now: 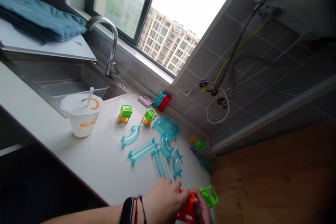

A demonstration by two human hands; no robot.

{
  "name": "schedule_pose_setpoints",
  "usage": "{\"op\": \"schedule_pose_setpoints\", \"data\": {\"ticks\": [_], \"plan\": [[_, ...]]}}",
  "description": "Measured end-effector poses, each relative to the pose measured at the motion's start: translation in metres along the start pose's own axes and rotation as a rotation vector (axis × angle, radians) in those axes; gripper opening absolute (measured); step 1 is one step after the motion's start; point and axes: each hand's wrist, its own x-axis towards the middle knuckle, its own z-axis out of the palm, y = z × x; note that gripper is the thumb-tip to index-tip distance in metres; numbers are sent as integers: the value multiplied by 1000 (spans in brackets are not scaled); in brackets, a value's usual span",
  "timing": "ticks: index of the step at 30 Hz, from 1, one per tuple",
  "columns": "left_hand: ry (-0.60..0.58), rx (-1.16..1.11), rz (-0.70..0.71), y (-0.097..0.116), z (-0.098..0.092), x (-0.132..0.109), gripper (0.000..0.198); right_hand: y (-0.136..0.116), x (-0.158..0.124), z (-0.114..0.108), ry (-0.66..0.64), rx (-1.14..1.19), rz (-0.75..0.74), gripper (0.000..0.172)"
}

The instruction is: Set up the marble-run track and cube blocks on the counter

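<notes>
My left hand (164, 199), with a black band and red strings on the wrist, is closed on an orange-red toy block (187, 210) at the bottom edge of the view. My right hand (201, 209) shows only in part and its fingers press on the same block from the other side. A green open-frame block (209, 196) sits right against the orange one; whether they are joined I cannot tell. Just beyond my hands, several clear blue track pieces (160, 162), straight and curved, lie on the white counter (99, 161).
Two green-and-orange blocks (125, 113) (149, 116) and a stack of blue tracks (166, 126) lie farther back. A lidded paper cup with a straw (82, 114) stands by the steel sink (65, 80) and tap (111, 42). More blocks (162, 100) sit by the tiled wall.
</notes>
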Motion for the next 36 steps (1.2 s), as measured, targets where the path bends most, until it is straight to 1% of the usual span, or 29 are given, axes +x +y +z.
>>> {"op": "schedule_pose_setpoints", "data": {"ticks": [2, 4, 6, 7, 8, 10, 11, 13, 16, 19, 21, 23, 24, 25, 26, 28, 30, 31, 33, 35, 36], "plan": [[84, -109, 16, -9, -15, 5, 48, -24, 4, 2, 0, 7, -11, 54], [184, -228, 24, -20, -31, 11, 43, -51, 5, 7, -31, -29, -81, 56], [316, -387, 81, -29, -43, 18, 47, -77, 5, 14, -61, -94, -142, 52], [360, -493, 109, -33, -48, 21, 48, -88, 5, 17, -66, -116, -172, 50], [393, -607, 126, -36, -51, 24, 49, -97, 5, 21, -76, -118, -192, 49], [413, -855, 138, -39, -53, 29, 49, -112, 5, 27, -86, -74, -206, 46], [399, -979, 132, -38, -53, 31, 49, -117, 4, 29, -84, -31, -204, 45], [321, -1219, 109, -36, -50, 32, 46, -125, 2, 31, -80, 61, -198, 42], [118, -1549, 70, -30, -45, 30, 44, -131, -4, 29, -127, 131, -196, 38], [-98, -1804, 99, -26, -43, 26, 43, -135, -11, 22, -210, 75, -203, 38], [-221, -1884, 148, -25, -44, 23, 41, -139, -15, 17, -219, -32, -229, 37], [-301, -1894, 178, -25, -46, 21, 41, -144, -20, 15, -145, -179, -288, 29], [-305, -1874, 178, -25, -48, 20, 44, -148, -22, 14, -83, -250, -335, 24], [-269, -1825, 175, -26, -50, 19, 47, -153, -24, 13, -20, -305, -393, 18], [-192, -1737, 175, -27, -53, 17, 51, -159, -26, 13, 33, -341, -454, 14], [58, -1436, 216, -30, -59, 13, 57, -172, -29, 13, 76, -383, -555, 11], [307, -1057, 309, -34, -64, 9, 61, -187, -33, 14, 48, -452, -623, 13], [392, -901, 353, -36, -66, 7, 61, -194, -35, 16, 20, -514, -658, 16], [498, -719, 395, -40, -67, 4, 63, -205, -39, 20, -46, -672, -735, 21], [544, -662, 395, -42, -66, 2, 63, -210, -43, 27, -101, -812, -777, 26], [559, -649, 398, -42, -65, 1, 63, -211, -44, 30, -127, -858, -773, 28]]}}
